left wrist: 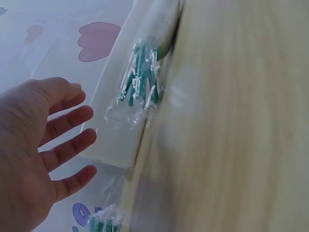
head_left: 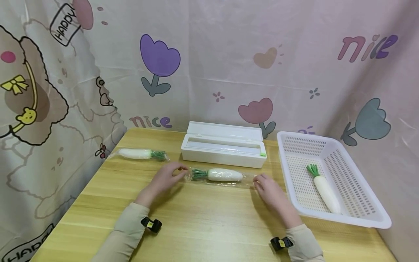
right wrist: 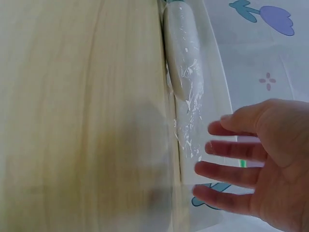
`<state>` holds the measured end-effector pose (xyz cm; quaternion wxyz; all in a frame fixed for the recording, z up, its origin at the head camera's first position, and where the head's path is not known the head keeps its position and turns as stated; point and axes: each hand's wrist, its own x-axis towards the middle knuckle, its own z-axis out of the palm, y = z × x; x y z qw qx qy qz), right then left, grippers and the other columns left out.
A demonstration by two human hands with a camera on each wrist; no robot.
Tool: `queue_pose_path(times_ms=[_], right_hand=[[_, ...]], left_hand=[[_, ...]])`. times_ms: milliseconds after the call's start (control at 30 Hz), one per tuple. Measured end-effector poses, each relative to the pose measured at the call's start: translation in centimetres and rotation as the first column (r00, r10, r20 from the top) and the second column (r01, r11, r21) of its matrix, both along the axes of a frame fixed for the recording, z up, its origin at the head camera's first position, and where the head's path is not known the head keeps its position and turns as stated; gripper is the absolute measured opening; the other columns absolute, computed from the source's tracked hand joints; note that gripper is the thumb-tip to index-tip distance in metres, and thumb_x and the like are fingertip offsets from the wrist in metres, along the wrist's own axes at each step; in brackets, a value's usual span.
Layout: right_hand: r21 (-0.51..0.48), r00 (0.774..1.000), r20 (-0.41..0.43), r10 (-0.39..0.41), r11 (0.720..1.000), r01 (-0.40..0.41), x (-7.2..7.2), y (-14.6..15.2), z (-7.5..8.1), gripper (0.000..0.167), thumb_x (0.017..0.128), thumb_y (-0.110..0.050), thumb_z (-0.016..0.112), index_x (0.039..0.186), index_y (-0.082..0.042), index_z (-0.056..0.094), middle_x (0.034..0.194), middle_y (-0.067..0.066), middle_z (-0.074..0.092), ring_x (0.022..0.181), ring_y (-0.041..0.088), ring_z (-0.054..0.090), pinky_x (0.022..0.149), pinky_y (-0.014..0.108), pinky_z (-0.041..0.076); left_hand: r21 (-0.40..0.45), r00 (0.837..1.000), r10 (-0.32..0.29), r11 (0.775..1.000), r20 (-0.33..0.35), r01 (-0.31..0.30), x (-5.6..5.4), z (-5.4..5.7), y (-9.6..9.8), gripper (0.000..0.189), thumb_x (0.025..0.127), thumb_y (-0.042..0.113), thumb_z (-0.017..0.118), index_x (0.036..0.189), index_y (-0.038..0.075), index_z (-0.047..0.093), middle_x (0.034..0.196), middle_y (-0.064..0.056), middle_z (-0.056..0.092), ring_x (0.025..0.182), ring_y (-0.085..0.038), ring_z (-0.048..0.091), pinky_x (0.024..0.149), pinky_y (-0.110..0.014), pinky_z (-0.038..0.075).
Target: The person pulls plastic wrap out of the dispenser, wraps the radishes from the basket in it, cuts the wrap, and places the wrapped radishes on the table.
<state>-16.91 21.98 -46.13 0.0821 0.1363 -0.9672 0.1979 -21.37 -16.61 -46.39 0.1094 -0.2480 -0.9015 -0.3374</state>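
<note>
A white radish (head_left: 225,175) with green leaf stalks lies on the table, wrapped in clear film (head_left: 247,180) that reaches past both its ends. Beside the leafy end is my left hand (head_left: 167,177); in the left wrist view its fingers (left wrist: 72,150) are spread and hold nothing. My right hand (head_left: 270,191) is at the film's other end, and the right wrist view shows its fingers (right wrist: 227,174) apart with nothing between them. Whether fingertips touch the film is hard to tell. Behind the radish stands a white cling film box (head_left: 222,157), its lid raised.
Another film-wrapped radish (head_left: 135,154) lies at the back left of the table (head_left: 196,225). On the right, a white plastic basket (head_left: 288,174) holds an unwrapped radish (head_left: 327,194). A printed curtain (head_left: 209,54) hangs behind the table and along its sides.
</note>
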Motion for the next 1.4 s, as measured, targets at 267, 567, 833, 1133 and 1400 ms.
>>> queue_pose_path(times_ms=[267,567,833,1133,1400], right_hand=[[0.029,0.987,-0.159,-0.005,1.0,0.009,-1.1,-1.1,0.5,0.027,0.089,-0.017,0.069,0.113,-0.007,0.066,0.115,0.012,0.066,0.106,0.033,0.063,0.093,0.051,0.052],[0.068,0.997,-0.057,0.042,0.997,-0.038,-2.5,-2.2,0.7,0.051,0.083,-0.02,0.075,0.129,-0.005,0.059,0.13,0.019,0.061,0.121,0.038,0.056,0.104,0.058,0.043],[0.08,0.993,0.118,0.023,0.996,-0.033,-3.5,-2.3,-0.3,0.061,0.084,-0.022,0.074,0.138,-0.004,0.052,0.136,0.019,0.057,0.124,0.041,0.054,0.106,0.058,0.041],[0.051,0.994,0.096,0.044,0.997,-0.049,-3.6,-2.7,-0.9,0.03,0.08,-0.011,0.076,0.109,-0.006,0.07,0.113,0.014,0.069,0.107,0.034,0.064,0.095,0.051,0.05],[0.053,0.997,0.057,0.046,0.997,-0.049,-3.4,-3.0,-1.1,0.018,0.082,-0.009,0.074,0.1,-0.006,0.072,0.096,0.009,0.07,0.091,0.027,0.066,0.085,0.045,0.055]], left_hand=[[-0.079,0.99,0.007,0.997,-0.138,-0.019,-1.0,1.4,1.6,0.02,0.088,0.021,0.071,0.106,0.01,0.07,0.108,-0.007,0.072,0.107,-0.027,0.064,0.099,-0.048,0.049],[-0.315,0.998,0.031,0.948,-0.056,-0.047,-1.7,1.7,3.6,0.044,0.085,0.038,0.073,0.123,0.016,0.064,0.127,-0.005,0.065,0.123,-0.029,0.056,0.11,-0.057,0.038],[-0.42,0.994,0.036,0.908,0.098,0.009,-1.6,0.9,3.8,0.056,0.08,0.036,0.078,0.131,0.019,0.06,0.133,-0.006,0.062,0.124,-0.033,0.054,0.105,-0.057,0.04],[-0.396,0.991,0.03,0.918,0.13,0.024,-1.5,0.2,3.5,0.05,0.082,0.023,0.077,0.129,0.023,0.062,0.131,-0.008,0.063,0.121,-0.034,0.055,0.101,-0.056,0.043],[-0.361,0.994,-0.026,0.931,0.11,0.064,-2.2,-0.8,3.2,0.052,0.081,0.016,0.076,0.131,0.018,0.061,0.128,-0.008,0.065,0.118,-0.031,0.057,0.103,-0.05,0.044]])
